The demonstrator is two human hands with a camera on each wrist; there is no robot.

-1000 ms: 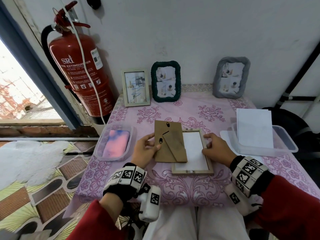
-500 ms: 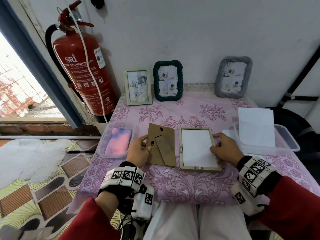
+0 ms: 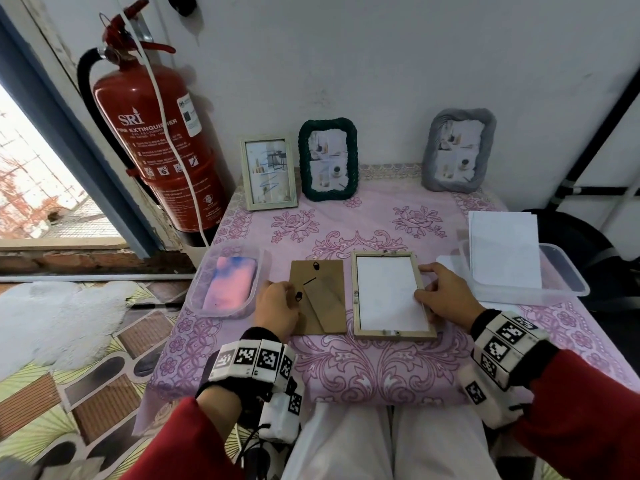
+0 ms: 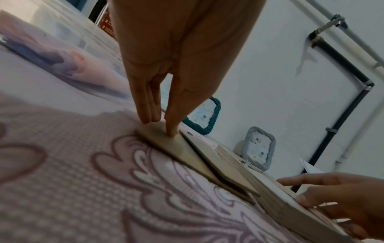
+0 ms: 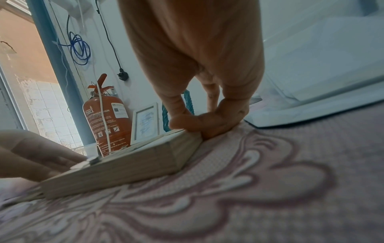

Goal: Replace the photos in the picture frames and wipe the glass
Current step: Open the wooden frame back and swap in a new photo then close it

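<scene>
A light wooden frame lies face down at the table's middle, with the white back of a photo showing inside it. My right hand grips the frame's right rail, thumb on top and fingers curled at its outer side. A brown backing board with its stand flap lies flat just left of the frame. My left hand rests on the board's left edge; in the left wrist view its straight fingertips press down on it.
Against the wall stand a white frame, a green frame and a grey frame. A clear tray at left holds a pink-blue cloth. At right, a second tray carries white sheets. A fire extinguisher hangs left.
My left hand carried the backing board left off the frame and laid it flat on the table. The white photo back is now fully uncovered. My right hand stayed on the frame.
</scene>
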